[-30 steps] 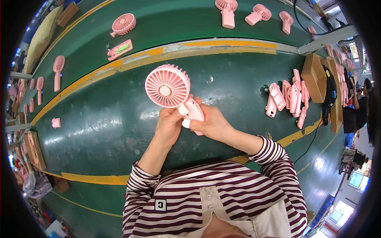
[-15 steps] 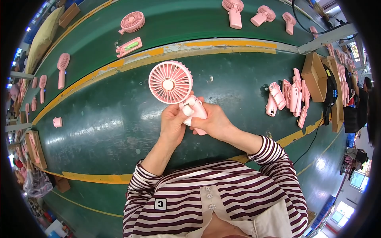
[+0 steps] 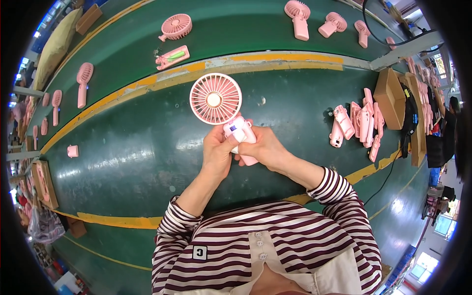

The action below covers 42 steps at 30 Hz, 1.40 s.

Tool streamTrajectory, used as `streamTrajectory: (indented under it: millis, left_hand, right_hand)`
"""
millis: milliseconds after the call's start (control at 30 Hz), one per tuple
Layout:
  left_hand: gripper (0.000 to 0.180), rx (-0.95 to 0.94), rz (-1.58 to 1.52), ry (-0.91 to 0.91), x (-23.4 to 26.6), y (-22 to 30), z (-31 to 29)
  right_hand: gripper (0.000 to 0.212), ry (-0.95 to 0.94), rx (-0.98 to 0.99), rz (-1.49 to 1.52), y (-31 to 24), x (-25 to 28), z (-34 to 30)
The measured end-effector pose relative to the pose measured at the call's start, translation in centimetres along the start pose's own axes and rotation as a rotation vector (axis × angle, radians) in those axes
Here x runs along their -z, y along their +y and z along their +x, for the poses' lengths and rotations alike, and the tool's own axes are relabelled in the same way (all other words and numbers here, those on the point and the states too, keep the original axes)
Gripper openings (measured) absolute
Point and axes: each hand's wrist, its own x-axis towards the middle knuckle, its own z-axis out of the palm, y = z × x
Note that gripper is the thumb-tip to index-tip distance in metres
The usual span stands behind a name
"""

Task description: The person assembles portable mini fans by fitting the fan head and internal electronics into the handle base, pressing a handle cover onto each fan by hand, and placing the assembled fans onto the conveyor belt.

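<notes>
Both hands wrapped round one small pink plastic handheld fan (image 3: pixel 216 99): left hand (image 3: pixel 216 152) curled on the handle, right hand (image 3: pixel 263 147) gripping its near end.

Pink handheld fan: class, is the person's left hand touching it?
Touching. The head view shows the left hand wrapped around the handle of the pink handheld fan.

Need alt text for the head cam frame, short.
Both hands, left hand and right hand, hold a pink handheld fan by its handle above a green workbench. A pile of pink fan handles lies to the right; more pink fans sit on the far belt.
</notes>
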Motion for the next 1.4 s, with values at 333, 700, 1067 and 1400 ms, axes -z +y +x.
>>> streamTrajectory:
  millis: [333, 700, 1067, 1400]
  left_hand:
    - [0.024, -0.244, 0.626, 0.475, 11.6, 13.0, 11.2]
    - [0.032, -1.135, 1.936, 0.606, 12.6, 17.0, 19.7]
    - [0.024, -0.799, 2.101, 0.070, 6.6, 11.0, 20.4]
    - [0.030, -0.771, 1.439, -0.487, 7.2, 12.1, 5.9]
  right_hand:
    - [0.034, 0.110, 0.274, -0.311, -2.5, 3.1, 7.3]
    - [0.047, 0.714, 0.501, -1.067, -13.9, 5.1, 26.1]
    - [0.087, 0.494, 0.215, -1.028, -16.3, 0.3, 29.1]
    - [0.054, 0.243, 0.553, -0.157, -11.8, 5.3, 15.2]
